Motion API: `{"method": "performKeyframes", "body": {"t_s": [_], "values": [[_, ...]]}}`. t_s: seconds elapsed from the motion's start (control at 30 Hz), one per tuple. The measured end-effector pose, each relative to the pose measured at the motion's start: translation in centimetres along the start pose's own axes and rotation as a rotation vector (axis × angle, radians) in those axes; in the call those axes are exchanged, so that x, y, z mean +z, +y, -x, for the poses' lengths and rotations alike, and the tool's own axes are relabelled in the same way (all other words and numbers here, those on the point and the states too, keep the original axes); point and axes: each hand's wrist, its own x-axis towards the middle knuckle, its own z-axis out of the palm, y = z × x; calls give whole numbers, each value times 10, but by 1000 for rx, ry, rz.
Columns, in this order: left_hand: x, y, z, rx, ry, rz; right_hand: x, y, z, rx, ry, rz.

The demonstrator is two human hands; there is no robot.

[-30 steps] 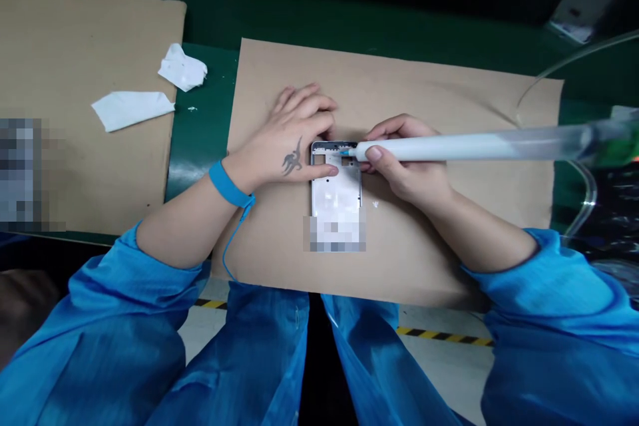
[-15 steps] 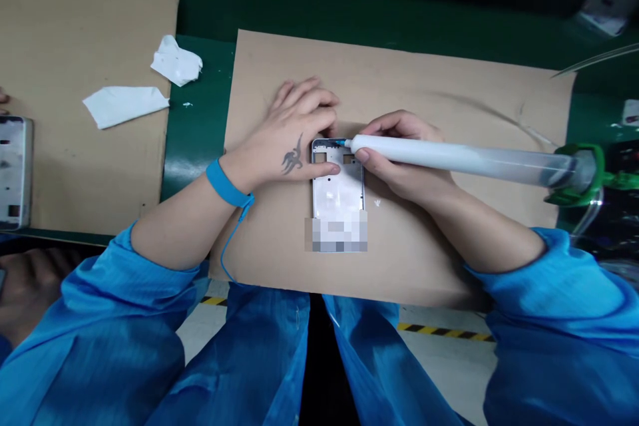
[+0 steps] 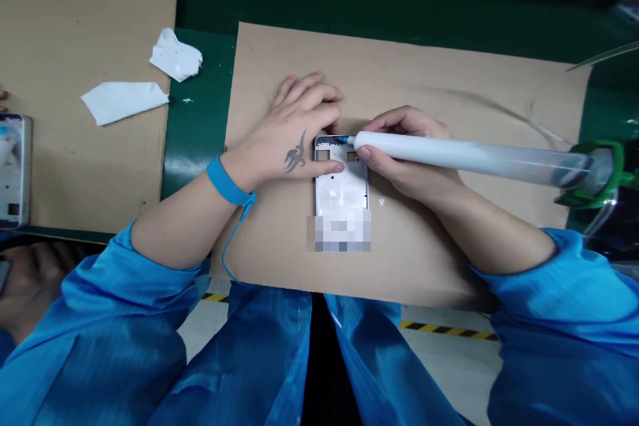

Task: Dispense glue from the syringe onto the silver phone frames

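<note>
Frame: a metal phone frame (image 3: 342,170) lies flat on the cardboard, at the sheet's middle, its long side running near to far; a blur hides its near end.
Sheet: a brown cardboard sheet (image 3: 449,80) lies under the frame, the hands and the wrists.
Left of sheet: a green bench (image 3: 200,133) shows between it and a second cardboard sheet (image 3: 74,33).
Second sheet: two white tissues (image 3: 174,56) (image 3: 122,101) lie on it, with another phone frame (image 3: 14,170) at its left edge, partly out of view.
Wrist: a blue strap (image 3: 227,181) circles the left wrist, and its thin blue cord (image 3: 230,256) trails near, over the sheet.
Left hand: the left hand (image 3: 294,126) is open, fingers spread on the cardboard beyond the frame, thumb lying across the frame's far part, pinning it without gripping.
Right hand: the right hand (image 3: 404,160) is closed around a white syringe (image 3: 464,158), fingers and thumb wrapped near its tip.
Syringe: it lies nearly level, running right, its blue nozzle (image 3: 343,139) at the frame's far edge, its green-collared end (image 3: 594,176) beyond the sheet.
</note>
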Motion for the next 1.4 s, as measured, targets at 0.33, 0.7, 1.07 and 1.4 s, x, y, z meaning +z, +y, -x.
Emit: {"method": "performKeyframes", "body": {"t_s": [0.33, 0.7, 1.07, 1.4], "values": [[0, -2, 0, 12, 4, -11, 1, 1, -1, -8, 15, -19], [2, -2, 1, 27, 16, -12, 1, -2, -1, 17, 18, -29], [3, -3, 0, 36, 25, -4, -1, -3, -2, -6, -4, -40], [2, -2, 1, 25, 17, 0, -1, -2, -1, -1, 2, -36]]}}
